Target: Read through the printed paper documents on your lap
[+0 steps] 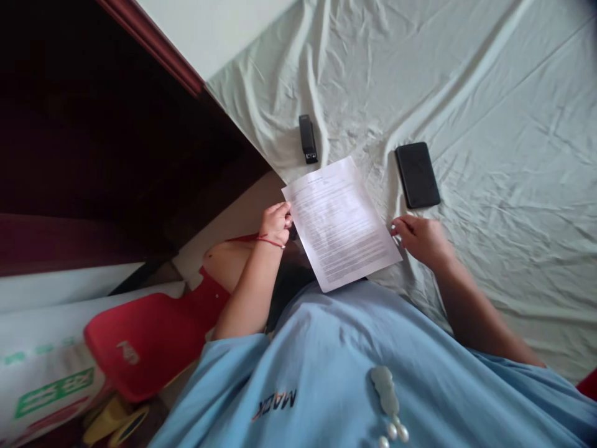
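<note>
A printed sheet of paper (342, 227) is held over my lap, its lower edge near my shirt. At its upper left edge, my left hand (277, 223) pinches the paper between thumb and fingers. My right hand (422, 239) is closed at the lower right edge, its fingertips meeting the margin there. Just beyond the sheet's top lies a small black stapler (307, 138). To the right, above my right hand, rests a flat black rectangular thing (417, 174), perhaps a power bank or a phone.
A pale wrinkled cloth (504, 155) covers the surface ahead and to the right. On the left stands dark wooden furniture (93, 124). Low at the left are a red plastic seat (144, 342), a white printed bag (41, 361) and a roll of yellow tape (128, 426).
</note>
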Tool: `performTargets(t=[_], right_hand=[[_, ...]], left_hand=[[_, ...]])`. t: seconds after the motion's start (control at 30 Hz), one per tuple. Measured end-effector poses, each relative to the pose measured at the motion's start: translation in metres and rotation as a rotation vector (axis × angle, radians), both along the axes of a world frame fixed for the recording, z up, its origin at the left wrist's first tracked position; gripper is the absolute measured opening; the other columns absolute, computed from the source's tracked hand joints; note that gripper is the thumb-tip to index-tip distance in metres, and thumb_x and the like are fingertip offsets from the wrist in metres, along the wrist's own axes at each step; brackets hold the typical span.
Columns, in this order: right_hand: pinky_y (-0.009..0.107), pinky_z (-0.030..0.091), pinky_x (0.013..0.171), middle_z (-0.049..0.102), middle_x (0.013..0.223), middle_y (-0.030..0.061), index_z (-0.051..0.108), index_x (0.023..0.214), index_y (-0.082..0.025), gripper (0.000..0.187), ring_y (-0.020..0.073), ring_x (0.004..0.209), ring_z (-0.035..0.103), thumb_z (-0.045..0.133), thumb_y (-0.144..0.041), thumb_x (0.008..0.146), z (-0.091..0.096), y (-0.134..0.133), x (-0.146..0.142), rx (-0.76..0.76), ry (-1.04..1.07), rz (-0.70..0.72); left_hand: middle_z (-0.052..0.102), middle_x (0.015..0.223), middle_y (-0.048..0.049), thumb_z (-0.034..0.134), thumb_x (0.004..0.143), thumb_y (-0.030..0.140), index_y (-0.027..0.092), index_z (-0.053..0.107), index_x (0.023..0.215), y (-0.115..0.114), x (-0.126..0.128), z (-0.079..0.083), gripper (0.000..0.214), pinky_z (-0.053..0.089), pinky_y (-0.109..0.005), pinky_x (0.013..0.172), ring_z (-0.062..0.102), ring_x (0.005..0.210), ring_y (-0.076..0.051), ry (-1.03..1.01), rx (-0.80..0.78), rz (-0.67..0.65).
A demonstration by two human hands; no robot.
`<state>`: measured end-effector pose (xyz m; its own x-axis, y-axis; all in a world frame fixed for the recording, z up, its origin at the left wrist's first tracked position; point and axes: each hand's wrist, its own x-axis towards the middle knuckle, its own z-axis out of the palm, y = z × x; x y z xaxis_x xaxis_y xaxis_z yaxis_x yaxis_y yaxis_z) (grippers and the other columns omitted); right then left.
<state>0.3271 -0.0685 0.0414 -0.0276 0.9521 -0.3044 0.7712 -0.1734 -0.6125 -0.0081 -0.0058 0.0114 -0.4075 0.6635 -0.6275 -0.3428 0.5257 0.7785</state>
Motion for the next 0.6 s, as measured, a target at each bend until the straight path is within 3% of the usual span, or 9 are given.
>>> performTargets(t=[0.2,0.3,0.4,0.6], right_hand=[[0.035,0.035,0.063,0.064,0.062,0.0024,0.073,0.074,-0.024,0.038,0.0189,0.06,0.055,0.052,-0.048,0.095,-0.002,0.013,-0.009,-0.074,0.07,0.01],[0.034,0.039,0.065,0.072,0.073,0.0034,0.078,0.086,-0.023,0.033,0.0196,0.066,0.06,0.056,-0.048,0.092,-0.009,0.014,-0.003,-0.095,0.135,-0.02],[0.034,0.043,0.068,0.076,0.085,0.0051,0.079,0.1,-0.021,0.031,0.0194,0.069,0.062,0.063,-0.045,0.088,-0.017,0.009,0.004,-0.025,0.138,-0.05],[0.032,0.048,0.068,0.072,0.088,0.0057,0.078,0.1,-0.019,0.02,0.015,0.064,0.059,0.067,-0.035,0.093,-0.011,-0.008,0.002,0.256,0.168,-0.003]], left_hand=[[0.048,0.054,0.0067,0.065,0.092,0.001,0.015,0.056,0.068,0.001,0.003,-0.002,0.029,0.018,-0.012,0.037,0.032,0.036,0.0,-0.014,-0.011,0.015],[0.049,0.054,0.0063,0.062,0.093,0.0,0.014,0.056,0.067,0.001,0.003,-0.004,0.03,0.018,-0.013,0.037,0.033,0.036,0.0,-0.025,-0.01,0.028],[0.049,0.054,0.0065,0.066,0.091,0.001,0.014,0.058,0.068,0.001,0.003,-0.008,0.027,0.018,-0.013,0.038,0.033,0.036,0.0,-0.022,-0.004,0.03],[0.053,0.055,0.0056,0.07,0.089,0.002,0.013,0.06,0.07,0.0,0.001,-0.014,0.024,0.017,-0.014,0.038,0.034,0.036,0.0,-0.026,0.023,0.02]])
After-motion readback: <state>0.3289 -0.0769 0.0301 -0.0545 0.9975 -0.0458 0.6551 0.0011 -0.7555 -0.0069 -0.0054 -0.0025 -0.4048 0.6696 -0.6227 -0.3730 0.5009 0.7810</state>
